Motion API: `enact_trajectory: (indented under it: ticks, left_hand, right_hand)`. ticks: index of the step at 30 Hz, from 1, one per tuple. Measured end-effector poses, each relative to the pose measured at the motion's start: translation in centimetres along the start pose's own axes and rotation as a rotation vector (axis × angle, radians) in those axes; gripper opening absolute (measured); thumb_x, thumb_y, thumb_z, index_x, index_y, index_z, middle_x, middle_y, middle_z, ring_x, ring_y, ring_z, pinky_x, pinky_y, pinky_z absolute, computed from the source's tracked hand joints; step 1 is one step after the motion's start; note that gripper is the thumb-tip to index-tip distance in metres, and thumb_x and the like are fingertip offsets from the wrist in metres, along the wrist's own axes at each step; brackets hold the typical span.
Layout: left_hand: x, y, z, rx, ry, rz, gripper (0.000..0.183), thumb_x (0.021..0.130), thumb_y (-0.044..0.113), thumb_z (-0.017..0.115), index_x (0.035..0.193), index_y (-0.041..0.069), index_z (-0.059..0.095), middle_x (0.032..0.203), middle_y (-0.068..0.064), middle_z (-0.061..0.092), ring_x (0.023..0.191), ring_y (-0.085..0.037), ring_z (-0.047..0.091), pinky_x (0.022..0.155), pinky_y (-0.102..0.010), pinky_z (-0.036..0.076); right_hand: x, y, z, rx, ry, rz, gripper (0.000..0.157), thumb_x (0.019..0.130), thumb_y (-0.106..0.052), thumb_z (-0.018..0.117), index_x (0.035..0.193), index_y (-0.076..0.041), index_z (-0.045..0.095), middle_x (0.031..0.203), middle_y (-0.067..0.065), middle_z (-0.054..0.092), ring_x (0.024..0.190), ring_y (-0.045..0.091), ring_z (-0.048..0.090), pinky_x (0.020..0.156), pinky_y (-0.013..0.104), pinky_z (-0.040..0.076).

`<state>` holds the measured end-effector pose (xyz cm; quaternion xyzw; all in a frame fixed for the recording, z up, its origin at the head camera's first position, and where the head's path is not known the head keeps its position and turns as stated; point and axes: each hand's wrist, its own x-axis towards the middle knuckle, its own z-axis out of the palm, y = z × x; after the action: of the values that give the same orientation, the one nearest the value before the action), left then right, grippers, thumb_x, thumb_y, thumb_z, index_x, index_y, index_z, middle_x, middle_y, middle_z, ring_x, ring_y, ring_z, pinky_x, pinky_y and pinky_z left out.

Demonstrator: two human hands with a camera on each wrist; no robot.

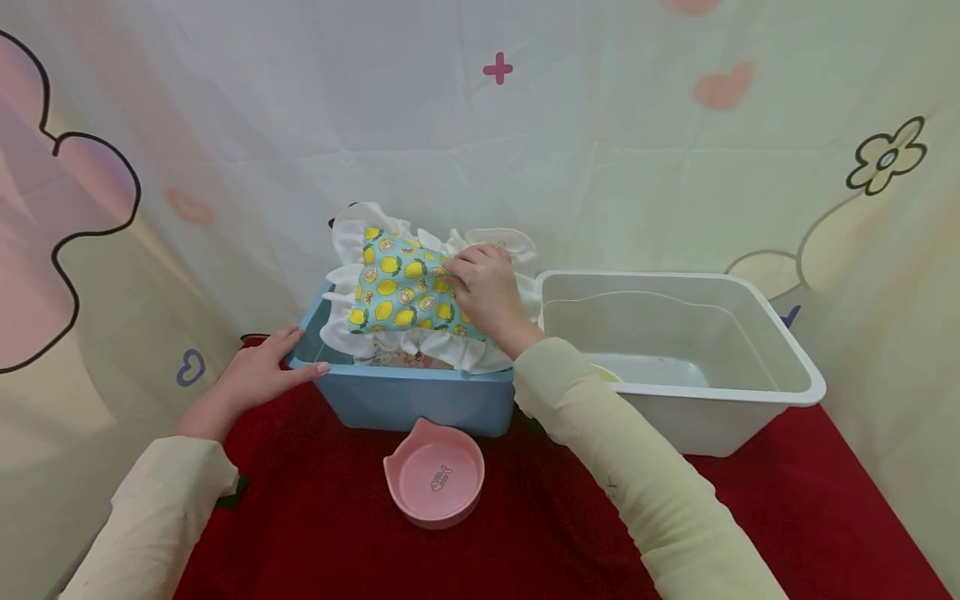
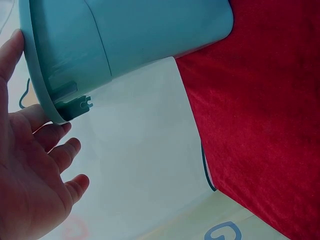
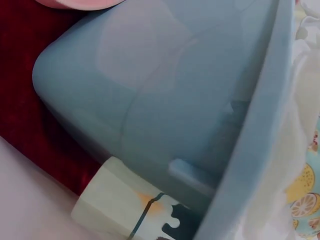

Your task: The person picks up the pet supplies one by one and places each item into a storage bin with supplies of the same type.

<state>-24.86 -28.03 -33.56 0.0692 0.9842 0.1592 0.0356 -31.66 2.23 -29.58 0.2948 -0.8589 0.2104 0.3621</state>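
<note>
A small pillow point(image 1: 405, 287) with a lemon print on turquoise and a white ruffled edge tilts over the top of a blue bin point(image 1: 420, 400). My right hand point(image 1: 487, 287) pinches it near its right side. That hand is outside the right wrist view, where the ruffle point(image 3: 280, 185) and some lemon fabric point(image 3: 305, 200) show along the bin's rim. My left hand point(image 1: 258, 371) rests at the bin's front left corner, thumb along the front rim. Its fingers are spread and loosely bent by the rim in the left wrist view. Below the pillow, a printed thing point(image 1: 408, 360) shows partly inside the bin.
A white bin point(image 1: 750, 408) stands right of the blue one, with a pale yellow edge point(image 1: 606, 373) showing inside. A pink bowl with ear-like points point(image 1: 438, 479) sits in front on the red cloth point(image 1: 330, 517). Behind hangs a printed curtain point(image 1: 600, 125).
</note>
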Motion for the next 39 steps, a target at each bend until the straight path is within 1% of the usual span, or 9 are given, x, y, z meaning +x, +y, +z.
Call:
enact_trajectory:
  ticks: [5, 11, 18, 23, 30, 39]
  left_hand:
    - [0.1, 0.0, 0.0, 0.005, -0.005, -0.004, 0.089, 0.081, 0.062, 0.044, 0.139, 0.000, 0.019, 0.143, -0.024, 0.019, 0.122, -0.047, 0.028, 0.091, -0.060, 0.034]
    - [0.2, -0.1, 0.0, 0.016, -0.003, -0.004, 0.088, 0.081, 0.061, 0.044, 0.139, 0.000, 0.019, 0.143, -0.024, 0.020, 0.122, -0.047, 0.029, 0.091, -0.060, 0.034]
    - [0.1, 0.0, 0.0, 0.006, -0.002, -0.003, 0.088, 0.081, 0.061, 0.044, 0.140, 0.000, 0.019, 0.143, -0.024, 0.020, 0.121, -0.047, 0.030, 0.089, -0.061, 0.036]
    - [0.1, 0.0, 0.1, 0.004, -0.001, -0.007, 0.089, 0.080, 0.062, 0.044, 0.140, 0.001, 0.018, 0.143, -0.024, 0.020, 0.121, -0.046, 0.031, 0.088, -0.061, 0.037]
    - [0.1, 0.0, 0.2, 0.008, -0.002, -0.010, 0.089, 0.080, 0.062, 0.044, 0.140, 0.001, 0.018, 0.143, -0.024, 0.019, 0.122, -0.046, 0.029, 0.089, -0.061, 0.035]
    - [0.1, 0.0, 0.2, 0.005, -0.004, -0.022, 0.090, 0.080, 0.063, 0.044, 0.140, 0.002, 0.017, 0.144, -0.024, 0.018, 0.123, -0.048, 0.027, 0.088, -0.062, 0.035]
  right_hand:
    - [-0.3, 0.1, 0.4, 0.000, 0.000, 0.009, 0.012, 0.080, -0.015, 0.064, 0.088, -0.011, 0.071, 0.090, 0.002, 0.068, 0.093, 0.020, 0.056, 0.092, 0.041, 0.040]
    - [-0.8, 0.2, 0.9, -0.006, -0.019, 0.023, 0.011, 0.080, -0.016, 0.064, 0.087, -0.012, 0.071, 0.089, 0.001, 0.068, 0.093, 0.020, 0.056, 0.094, 0.044, 0.039]
    - [-1.3, 0.4, 1.5, -0.006, -0.028, 0.014, 0.011, 0.079, -0.016, 0.065, 0.087, -0.011, 0.071, 0.088, 0.001, 0.068, 0.092, 0.020, 0.056, 0.088, 0.038, 0.042]
    - [-1.8, 0.4, 1.8, 0.008, -0.044, 0.020, 0.011, 0.078, -0.015, 0.065, 0.087, -0.011, 0.071, 0.088, 0.001, 0.068, 0.092, 0.020, 0.056, 0.086, 0.038, 0.042]
    - [-2.2, 0.4, 2.1, 0.021, -0.054, 0.014, 0.010, 0.078, -0.014, 0.066, 0.086, -0.011, 0.071, 0.088, 0.002, 0.068, 0.092, 0.021, 0.056, 0.084, 0.039, 0.043]
    - [-2.7, 0.2, 3.0, -0.003, -0.112, 0.009, 0.012, 0.080, -0.017, 0.064, 0.089, -0.012, 0.071, 0.089, 0.001, 0.068, 0.093, 0.020, 0.056, 0.087, 0.038, 0.042]
